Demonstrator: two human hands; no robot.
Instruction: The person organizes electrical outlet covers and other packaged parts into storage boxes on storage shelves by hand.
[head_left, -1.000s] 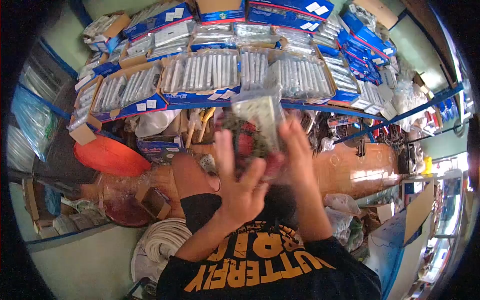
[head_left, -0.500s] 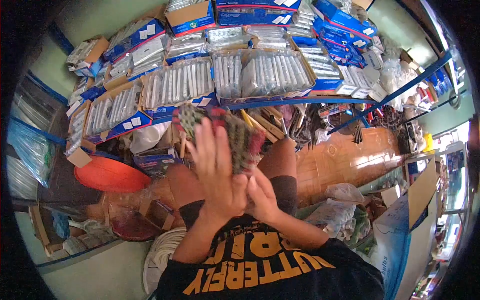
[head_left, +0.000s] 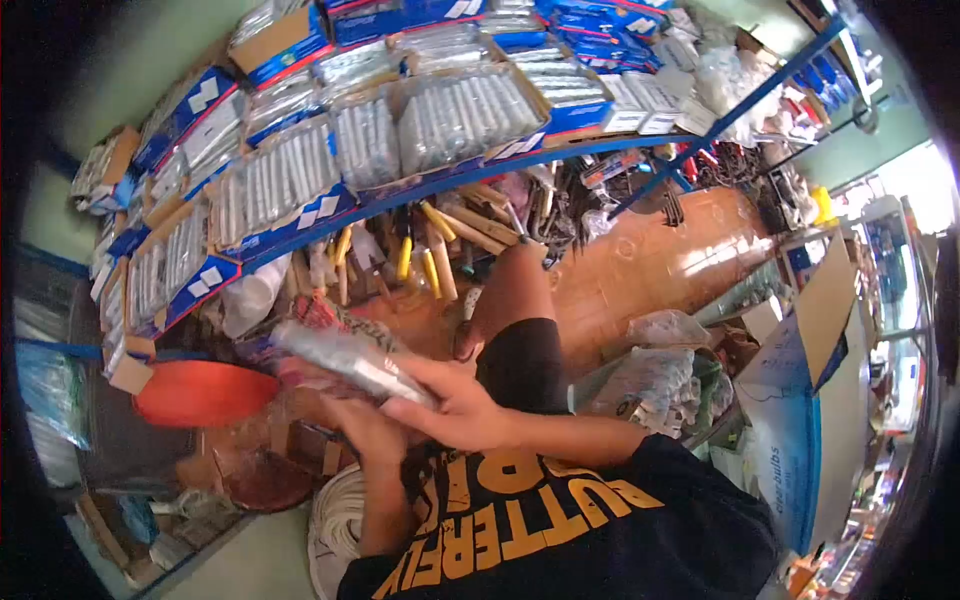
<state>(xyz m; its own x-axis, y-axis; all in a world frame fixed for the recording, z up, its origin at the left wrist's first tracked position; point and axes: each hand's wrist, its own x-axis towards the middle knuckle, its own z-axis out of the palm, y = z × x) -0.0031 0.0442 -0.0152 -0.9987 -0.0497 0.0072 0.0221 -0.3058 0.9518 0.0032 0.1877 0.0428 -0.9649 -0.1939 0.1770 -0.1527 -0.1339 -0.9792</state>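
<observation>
My right hand grips the near end of a long, flat package in clear, shiny plastic, its thumb lying along the top. The package slants away to the upper left. Beneath its near part is my left hand, smeared by motion, with its fingers mostly hidden. A red, green and dark checked cloth shows beyond and under the package, bunched about my left fingers. What the package contains is too blurred to make out.
Ahead, a blue-edged shelf carries blue boxes packed with plastic-wrapped items. Yellow-ended wooden handles lie below it. At left is a red basin, near a coil of white cable. A tall carton stands at right.
Both hands have moved down and left. The plastic-wrapped package now shows in my right hand, with the cloth behind and under it. The view has turned, bringing the yellow-ended handles into sight.
</observation>
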